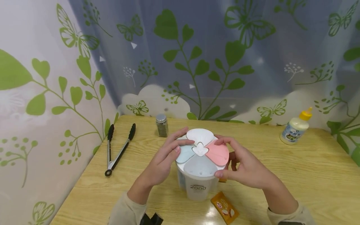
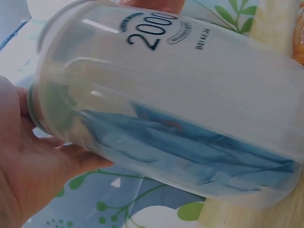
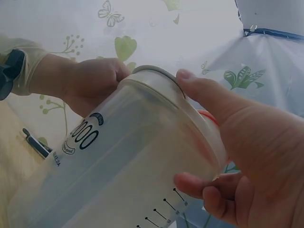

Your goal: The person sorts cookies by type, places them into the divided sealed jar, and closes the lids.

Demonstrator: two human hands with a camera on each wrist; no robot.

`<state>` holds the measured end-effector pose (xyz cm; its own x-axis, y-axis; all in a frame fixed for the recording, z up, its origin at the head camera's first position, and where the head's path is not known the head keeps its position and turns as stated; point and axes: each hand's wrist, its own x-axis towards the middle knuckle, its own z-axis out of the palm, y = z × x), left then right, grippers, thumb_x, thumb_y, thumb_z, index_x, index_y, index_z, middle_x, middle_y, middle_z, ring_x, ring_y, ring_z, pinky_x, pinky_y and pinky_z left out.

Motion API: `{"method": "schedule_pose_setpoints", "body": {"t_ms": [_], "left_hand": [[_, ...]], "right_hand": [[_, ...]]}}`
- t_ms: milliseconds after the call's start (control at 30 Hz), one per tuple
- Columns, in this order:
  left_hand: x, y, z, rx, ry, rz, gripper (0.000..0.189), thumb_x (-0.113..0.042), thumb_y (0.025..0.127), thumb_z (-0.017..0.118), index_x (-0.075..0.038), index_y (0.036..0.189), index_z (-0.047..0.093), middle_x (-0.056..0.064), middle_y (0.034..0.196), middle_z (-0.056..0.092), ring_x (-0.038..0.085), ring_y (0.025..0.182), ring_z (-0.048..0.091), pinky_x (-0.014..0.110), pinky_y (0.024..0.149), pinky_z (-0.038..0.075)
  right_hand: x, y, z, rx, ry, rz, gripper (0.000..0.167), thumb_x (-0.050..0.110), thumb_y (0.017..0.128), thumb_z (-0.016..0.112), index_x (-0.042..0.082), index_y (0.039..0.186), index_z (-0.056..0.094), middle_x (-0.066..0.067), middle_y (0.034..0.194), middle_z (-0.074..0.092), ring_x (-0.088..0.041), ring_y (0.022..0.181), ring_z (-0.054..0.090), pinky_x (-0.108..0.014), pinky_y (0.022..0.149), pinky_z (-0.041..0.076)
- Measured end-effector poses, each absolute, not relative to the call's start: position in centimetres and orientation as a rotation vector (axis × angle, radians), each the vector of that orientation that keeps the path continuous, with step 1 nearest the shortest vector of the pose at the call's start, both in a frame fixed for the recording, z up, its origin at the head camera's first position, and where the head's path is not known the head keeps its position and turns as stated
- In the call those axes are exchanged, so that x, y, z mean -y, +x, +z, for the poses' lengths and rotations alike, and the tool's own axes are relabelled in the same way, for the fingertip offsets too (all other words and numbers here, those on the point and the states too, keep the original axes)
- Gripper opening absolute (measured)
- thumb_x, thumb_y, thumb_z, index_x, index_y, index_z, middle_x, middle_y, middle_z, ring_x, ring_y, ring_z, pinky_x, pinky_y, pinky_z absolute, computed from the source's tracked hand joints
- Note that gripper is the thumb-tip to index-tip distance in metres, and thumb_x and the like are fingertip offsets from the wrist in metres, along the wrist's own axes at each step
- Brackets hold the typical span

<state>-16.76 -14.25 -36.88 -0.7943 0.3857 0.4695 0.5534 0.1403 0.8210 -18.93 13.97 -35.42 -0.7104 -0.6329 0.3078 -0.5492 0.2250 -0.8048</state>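
A clear plastic storage container (image 1: pixel 197 187) marked "2000" stands upright on the table, with a blue packet (image 2: pixel 190 152) visible inside. Its round lid (image 1: pixel 200 150) has petal-shaped flaps in white, pink, pale blue and grey around a white centre; all lie down flat. My left hand (image 1: pixel 166 159) holds the lid's left side, fingers reaching over the top and thumb by the pale blue flap. From the right, my right hand (image 1: pixel 246 165) grips the lid's edge, thumb at the front rim and a fingertip on the pink flap (image 1: pixel 217 153).
An orange snack packet (image 1: pixel 225 207) lies in front of the container, and another orange piece (image 1: pixel 222 180) peeks out behind it. Black-tipped tongs (image 1: pixel 118 156) lie spread at left. A spice jar (image 1: pixel 162 125) stands at the back; a yellow-capped bottle (image 1: pixel 295 129) is at back right.
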Motion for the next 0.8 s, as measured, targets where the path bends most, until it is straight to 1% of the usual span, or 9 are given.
{"method": "schedule_pose_setpoints", "body": {"t_ms": [100, 233, 300, 400, 467, 533, 633, 700, 800], "left_hand": [[14.07, -16.87, -37.04, 2.255, -0.938, -1.672, 0.037, -0.009, 0.107, 0.034, -0.008, 0.133, 0.060, 0.009, 0.161, 0.032, 0.027, 0.151, 0.027, 0.053, 0.118, 0.029], [14.00, -16.94, -37.24, 2.285, -0.947, -1.612, 0.035, -0.022, 0.101, 0.052, -0.012, 0.134, 0.058, 0.004, 0.161, 0.030, 0.028, 0.148, 0.031, 0.053, 0.113, 0.037], [14.01, -16.92, -37.24, 2.301, -0.968, -1.562, 0.045, -0.035, 0.095, 0.062, -0.015, 0.135, 0.056, 0.003, 0.162, 0.029, 0.029, 0.148, 0.032, 0.057, 0.111, 0.037], [14.13, -16.95, -37.24, 2.303, -1.006, -1.487, 0.068, -0.056, 0.084, 0.072, -0.016, 0.136, 0.054, 0.003, 0.162, 0.028, 0.030, 0.148, 0.030, 0.062, 0.112, 0.032], [14.22, -17.04, -37.26, 2.292, -1.038, -1.459, 0.079, -0.062, 0.077, 0.076, -0.015, 0.137, 0.053, 0.005, 0.163, 0.028, 0.030, 0.149, 0.030, 0.063, 0.113, 0.032], [14.29, -17.11, -37.27, 2.284, -1.059, -1.447, 0.085, -0.056, 0.071, 0.085, -0.014, 0.138, 0.052, 0.005, 0.162, 0.027, 0.029, 0.149, 0.030, 0.061, 0.114, 0.032], [14.27, -17.15, -37.31, 2.290, -1.060, -1.431, 0.087, -0.036, 0.064, 0.094, -0.014, 0.137, 0.052, 0.006, 0.162, 0.028, 0.028, 0.149, 0.030, 0.058, 0.115, 0.033], [14.19, -17.17, -37.34, 2.296, -1.051, -1.423, 0.088, -0.024, 0.061, 0.095, -0.014, 0.136, 0.052, 0.007, 0.161, 0.028, 0.028, 0.148, 0.031, 0.057, 0.115, 0.034], [14.10, -17.19, -37.30, 2.301, -1.041, -1.410, 0.086, -0.021, 0.061, 0.095, -0.013, 0.135, 0.053, 0.009, 0.161, 0.029, 0.028, 0.148, 0.032, 0.057, 0.115, 0.034]], "right_hand": [[-13.74, -18.77, -35.42, -2.397, -1.157, -1.523, 0.075, 0.011, 0.080, 0.083, 0.019, 0.142, 0.041, -0.009, 0.148, 0.046, -0.012, 0.061, 0.060, -0.026, 0.051, 0.046], [-13.61, -18.60, -35.34, -2.449, -1.156, -1.480, 0.083, 0.015, 0.080, 0.084, 0.023, 0.149, 0.038, -0.008, 0.148, 0.046, -0.010, 0.064, 0.060, -0.026, 0.054, 0.050], [-13.69, -18.43, -35.25, -2.506, -1.135, -1.434, 0.083, 0.019, 0.081, 0.084, 0.026, 0.149, 0.038, -0.007, 0.159, 0.034, -0.009, 0.066, 0.060, -0.026, 0.056, 0.050], [-13.79, -18.22, -35.12, -2.577, -1.106, -1.376, 0.082, 0.024, 0.081, 0.084, 0.030, 0.149, 0.039, -0.006, 0.162, 0.029, -0.007, 0.068, 0.060, -0.025, 0.057, 0.049], [-13.77, -18.14, -35.05, -2.589, -1.111, -1.365, 0.081, 0.025, 0.081, 0.084, 0.030, 0.149, 0.040, -0.007, 0.162, 0.029, -0.007, 0.068, 0.059, -0.025, 0.058, 0.049], [-13.70, -18.16, -35.04, -2.577, -1.127, -1.377, 0.082, 0.024, 0.081, 0.084, 0.029, 0.149, 0.040, -0.007, 0.162, 0.029, -0.008, 0.068, 0.058, -0.026, 0.057, 0.049], [-13.55, -18.25, -35.12, -2.562, -1.160, -1.397, 0.085, 0.022, 0.078, 0.087, 0.027, 0.149, 0.041, -0.007, 0.160, 0.033, -0.009, 0.069, 0.056, -0.026, 0.057, 0.048], [-13.50, -18.33, -35.21, -2.552, -1.171, -1.413, 0.087, 0.021, 0.076, 0.088, 0.025, 0.149, 0.041, -0.007, 0.158, 0.035, -0.009, 0.069, 0.055, -0.026, 0.056, 0.048], [-13.49, -18.40, -35.27, -2.524, -1.165, -1.445, 0.087, 0.019, 0.075, 0.088, 0.024, 0.149, 0.042, -0.007, 0.156, 0.037, -0.010, 0.067, 0.054, -0.025, 0.056, 0.048]]}}
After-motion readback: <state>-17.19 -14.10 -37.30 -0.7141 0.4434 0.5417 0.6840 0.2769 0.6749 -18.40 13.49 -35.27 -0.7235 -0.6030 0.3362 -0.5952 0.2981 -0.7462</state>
